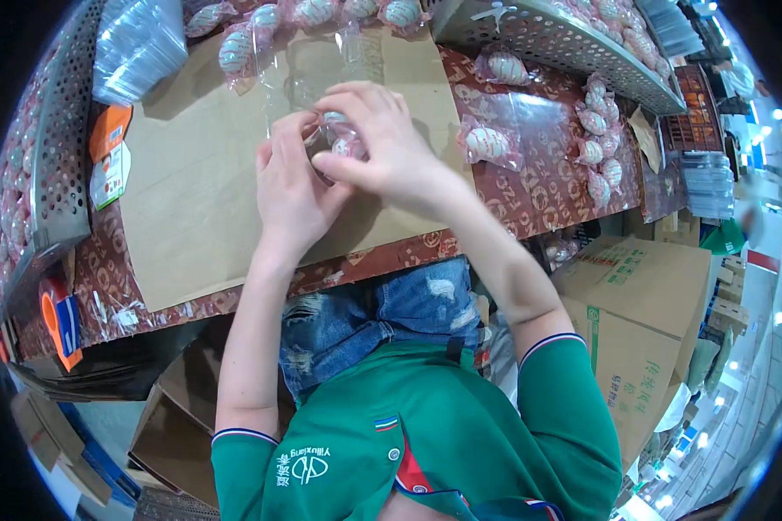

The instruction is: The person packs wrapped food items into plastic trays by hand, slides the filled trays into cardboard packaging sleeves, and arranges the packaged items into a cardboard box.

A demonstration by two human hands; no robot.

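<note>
My left hand (294,182) and my right hand (382,143) meet over a sheet of brown paper (200,208). Between them are small egg-shaped packets in clear wrap (343,143) with pink print, partly covered by my fingers. My right fingers curl over the packets from above, thumb across them; my left fingers press in from the side. A clear plastic bag (308,65) lies just beyond my fingertips, and whether it joins what I hold cannot be made out. A row of similar wrapped packets (313,12) runs along the far edge.
Perforated metal trays full of packets stand left (61,174) and far right (565,48). A stack of clear plastic containers (139,48) is at upper left. More packets (491,143) lie on the right. An orange tape dispenser (59,321) hangs at the left edge; a cardboard box (626,304) stands below right.
</note>
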